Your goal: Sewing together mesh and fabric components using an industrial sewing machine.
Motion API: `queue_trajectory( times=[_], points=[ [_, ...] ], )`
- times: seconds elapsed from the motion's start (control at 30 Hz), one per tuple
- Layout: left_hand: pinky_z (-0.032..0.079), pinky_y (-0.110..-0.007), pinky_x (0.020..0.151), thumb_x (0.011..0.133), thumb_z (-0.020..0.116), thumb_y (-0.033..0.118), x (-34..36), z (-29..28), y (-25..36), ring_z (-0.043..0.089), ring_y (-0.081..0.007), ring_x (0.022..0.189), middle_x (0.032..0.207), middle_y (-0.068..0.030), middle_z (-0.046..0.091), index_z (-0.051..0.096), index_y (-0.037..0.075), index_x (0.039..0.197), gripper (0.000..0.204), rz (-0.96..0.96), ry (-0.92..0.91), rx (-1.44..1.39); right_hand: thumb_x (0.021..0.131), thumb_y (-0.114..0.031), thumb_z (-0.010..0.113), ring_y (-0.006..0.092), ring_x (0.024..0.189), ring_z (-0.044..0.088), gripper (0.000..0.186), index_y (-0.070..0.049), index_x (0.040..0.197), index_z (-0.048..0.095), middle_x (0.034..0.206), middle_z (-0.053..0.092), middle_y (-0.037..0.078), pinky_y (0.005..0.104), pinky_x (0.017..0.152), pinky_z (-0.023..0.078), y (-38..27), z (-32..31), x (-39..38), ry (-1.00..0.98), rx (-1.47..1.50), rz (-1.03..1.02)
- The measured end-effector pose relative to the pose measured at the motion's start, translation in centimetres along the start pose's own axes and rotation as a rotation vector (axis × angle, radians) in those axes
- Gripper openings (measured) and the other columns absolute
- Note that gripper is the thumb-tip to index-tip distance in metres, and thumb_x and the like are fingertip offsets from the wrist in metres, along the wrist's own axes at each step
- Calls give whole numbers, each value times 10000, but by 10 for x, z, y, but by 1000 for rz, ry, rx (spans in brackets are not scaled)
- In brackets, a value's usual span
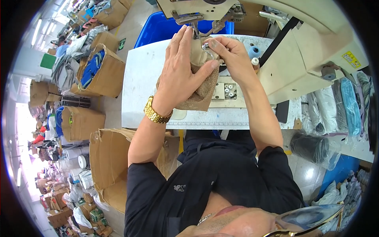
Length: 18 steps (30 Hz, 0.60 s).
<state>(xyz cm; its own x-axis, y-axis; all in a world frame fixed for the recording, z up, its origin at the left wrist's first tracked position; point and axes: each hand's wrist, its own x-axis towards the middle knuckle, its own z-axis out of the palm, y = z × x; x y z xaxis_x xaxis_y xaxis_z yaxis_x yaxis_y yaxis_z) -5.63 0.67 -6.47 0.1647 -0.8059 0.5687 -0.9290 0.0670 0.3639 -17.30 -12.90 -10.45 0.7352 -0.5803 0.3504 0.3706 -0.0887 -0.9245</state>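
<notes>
A tan mesh fabric piece [203, 94] lies bunched on the white sewing table under the head of a sewing machine [197, 12]. My left hand [179, 75] rests flat over it, fingers stretched out toward the needle area [195, 29] and thumb spread to the right. To its right, my right hand [233, 57] is closed in a pinch at the fabric's far right side. A small shiny metal piece [205, 46] shows at its fingertips; its exact kind is too small to tell. The fabric under my left palm is hidden.
The machine's cream arm [316, 51] stands close on the right, with thread spools [254, 51] beside it. Behind the table sits a blue bin [154, 29]. An open cardboard box [106, 170] is at the left of my body. Plastic-wrapped rolls [327, 106] lie at the right.
</notes>
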Motion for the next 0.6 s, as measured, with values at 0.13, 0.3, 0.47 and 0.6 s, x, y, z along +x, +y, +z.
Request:
queue_trajectory(
  times=[0.13, 0.3, 0.47, 0.6],
  points=[
    [366, -451, 1066, 833, 707, 446, 3, -1, 0, 418, -419, 1299, 1411, -286, 408, 378, -98, 1385, 841, -27, 9, -48, 979, -262, 602, 24, 795, 544, 275, -3, 959, 690, 844, 647, -30, 197, 704, 436, -2, 5, 3, 47, 31, -11],
    [414, -425, 1021, 834, 707, 427, 12, -3, -5, 484, -396, 1242, 1375, -265, 452, 413, -100, 1351, 795, -30, 0, -98, 975, -283, 608, 17, 709, 529, 289, -7, 923, 676, 781, 640, -36, 190, 627, 431, 1, 8, 10, 125, 48, 2],
    [441, -405, 987, 827, 720, 409, 17, -9, -7, 531, -364, 1193, 1335, -241, 490, 446, -97, 1315, 754, -27, -47, -167, 976, -272, 602, 11, 676, 511, 277, -9, 923, 672, 747, 623, -42, 194, 587, 419, 10, 12, 16, 190, 27, -90],
    [452, -397, 962, 827, 727, 390, 21, -9, -18, 551, -350, 1156, 1275, -227, 527, 477, -83, 1292, 709, -16, -69, -195, 976, -254, 597, 12, 630, 491, 253, -19, 926, 676, 688, 594, -43, 204, 551, 398, 16, 17, 21, 236, 20, -147]
  ],
)
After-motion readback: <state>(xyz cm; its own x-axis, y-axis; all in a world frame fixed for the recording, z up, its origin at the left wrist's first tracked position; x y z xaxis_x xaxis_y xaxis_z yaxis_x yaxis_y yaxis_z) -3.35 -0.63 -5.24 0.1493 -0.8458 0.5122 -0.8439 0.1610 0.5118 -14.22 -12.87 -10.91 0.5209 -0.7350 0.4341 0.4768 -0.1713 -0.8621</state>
